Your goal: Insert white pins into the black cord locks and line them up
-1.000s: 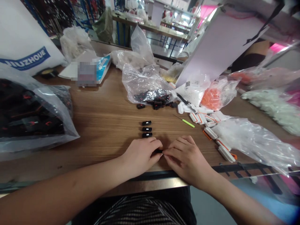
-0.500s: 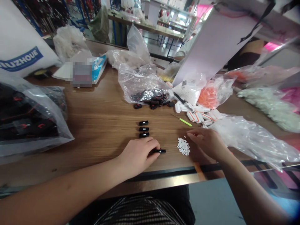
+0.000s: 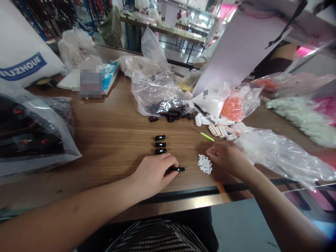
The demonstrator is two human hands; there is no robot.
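My left hand (image 3: 154, 173) rests on the wooden table (image 3: 112, 140) with its fingers curled round a small black plastic part (image 3: 179, 169) that sticks out to the right. Three more black parts (image 3: 160, 144) lie in a short column just beyond it. My right hand (image 3: 229, 158) lies to the right, its fingertips pinched together at the edge of a little heap of tiny white pieces (image 3: 205, 163). What, if anything, those fingertips hold is too small to see.
An open clear bag of black parts (image 3: 165, 101) lies further back, with white-and-orange parts (image 3: 223, 130) and a green-handled tool (image 3: 206, 135) to its right. A large bag of black items (image 3: 31, 133) fills the left, and crumpled clear plastic (image 3: 280, 157) the right. The metal table edge (image 3: 183, 199) runs below my hands.
A second ago both hands met over the black part. My right hand has since moved right to the white heap, which it had covered. My left hand has stayed on the part.
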